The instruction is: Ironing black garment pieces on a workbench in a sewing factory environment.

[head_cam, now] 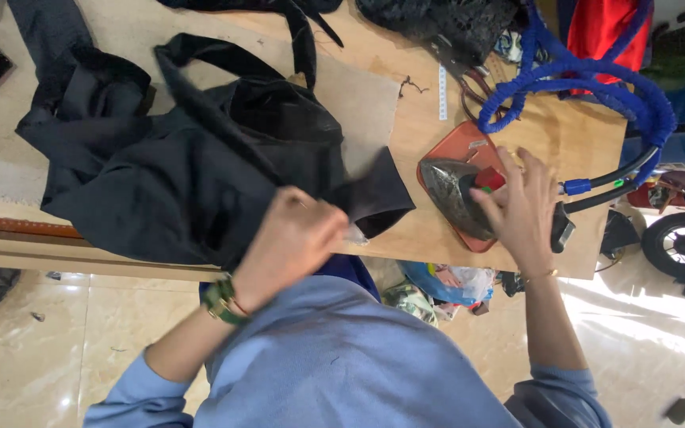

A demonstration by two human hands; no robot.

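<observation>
left hand (295,234): closed on a fold of the black cloth (176,166), right at the tabletop (406,103) edge near you.
right hand (521,210): wrapped over the iron (453,194) handle; iron's parked on its orange pad (457,143).
blue cord (596,87): loops close behind, so it could snag and tug the iron sideways.
burn risk: your cloth hand is near the soleplate's path, so watch those knuckles.

wooden worktable (517,119), glossy beige tiled floor (57,349)
</observation>
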